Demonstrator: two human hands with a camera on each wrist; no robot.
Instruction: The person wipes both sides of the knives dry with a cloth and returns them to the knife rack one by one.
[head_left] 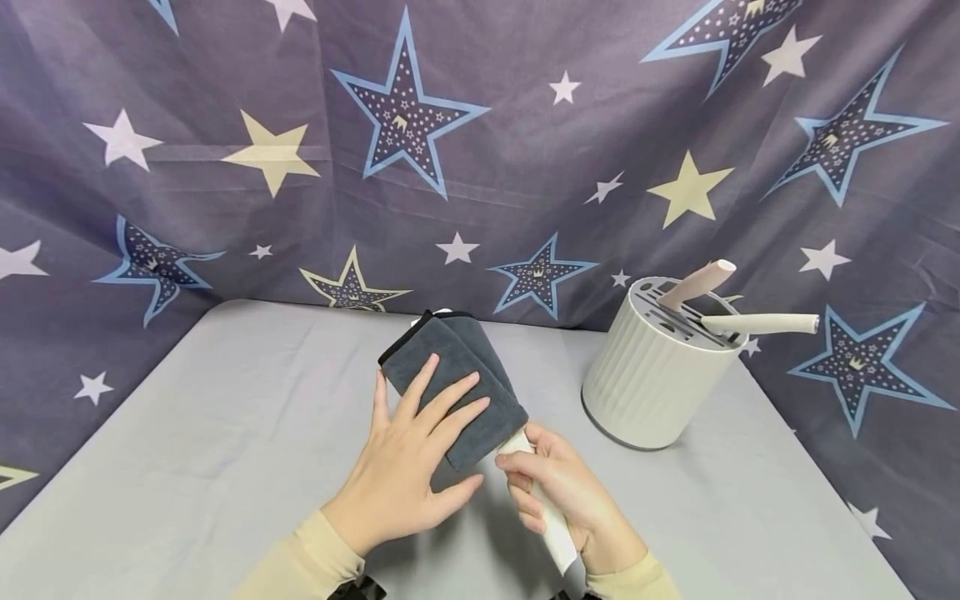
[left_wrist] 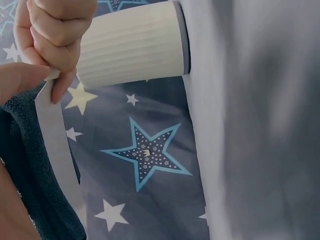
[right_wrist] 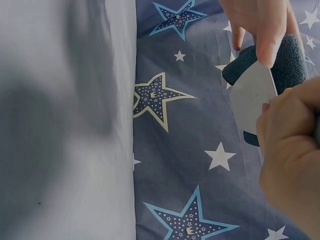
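Note:
In the head view my left hand lies with spread, straight fingers on a dark grey cloth. The cloth is folded over the blade of a kitchen knife. My right hand grips the knife's white handle, its thumb on top near the blade end. From the right wrist, the broad pale blade shows beside the cloth, with the left thumb close over it. The left wrist view shows one strip of the blade along the cloth's edge. The rest of the blade is hidden.
To the right stands a ribbed white knife block with a slotted top. A pinkish handle and a cream handle stick out of it, leaning right. A star-patterned curtain hangs behind the grey-white tabletop.

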